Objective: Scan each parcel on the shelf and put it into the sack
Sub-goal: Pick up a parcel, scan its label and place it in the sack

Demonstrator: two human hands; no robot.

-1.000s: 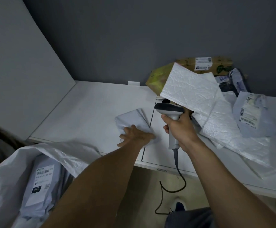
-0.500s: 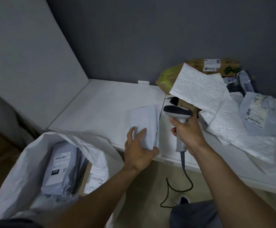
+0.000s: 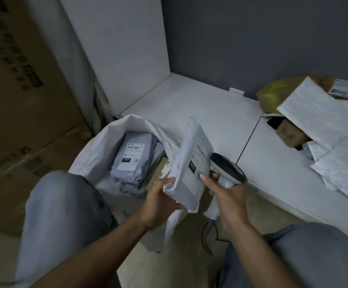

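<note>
Grip: left hand point(image 3: 160, 196) pinches the floppy parcel point(image 3: 189, 169) by its bottom edge, label up, just above the sack point(image 3: 98, 146) rim, off the shelf point(image 3: 200, 113). The right hand point(image 3: 229, 192) is clamped on the scanner point(image 3: 227, 170). Risk: scanner too close and oblique, so barcode misreads; parcel may slip.

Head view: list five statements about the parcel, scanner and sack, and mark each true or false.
1. The left hand grips the grey parcel with its label showing. True.
2. The scanner lies on the shelf. False: the right hand holds it beside the parcel.
3. The sack is empty. False: labelled grey parcels lie in it.
4. White padded mailers lie on the shelf. True.
5. The sack's mouth stands open. True.
</note>
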